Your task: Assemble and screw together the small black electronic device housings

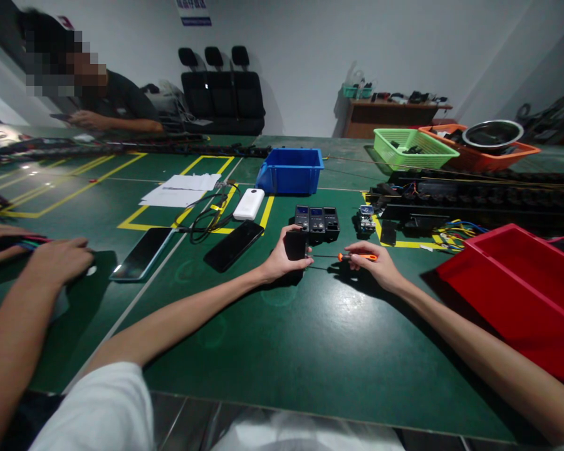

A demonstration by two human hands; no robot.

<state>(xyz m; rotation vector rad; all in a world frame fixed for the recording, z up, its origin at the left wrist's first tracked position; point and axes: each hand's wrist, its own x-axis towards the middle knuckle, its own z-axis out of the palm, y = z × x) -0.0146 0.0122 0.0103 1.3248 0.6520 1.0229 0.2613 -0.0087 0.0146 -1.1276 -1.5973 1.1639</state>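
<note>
My left hand (282, 258) is closed round a small black box-shaped device (296, 245), held just above the green table. In my right hand (375, 263) is a screwdriver (363, 257) with an orange handle; its thin shaft points left, and the tip is at or close to the device's right side. Whether the tip touches it I cannot tell. Beyond my left hand several similar black modules (316, 223) stand in a row. A small module with silvery parts (366, 219) sits to their right.
A blue bin (292, 171) stands behind the modules, a red bin (526, 294) at the right. Two phones (235, 245) and a white power bank (249, 204) lie left. Black rails with wires (451, 200) run along the right. A co-worker's hands (59, 263) work at the far left.
</note>
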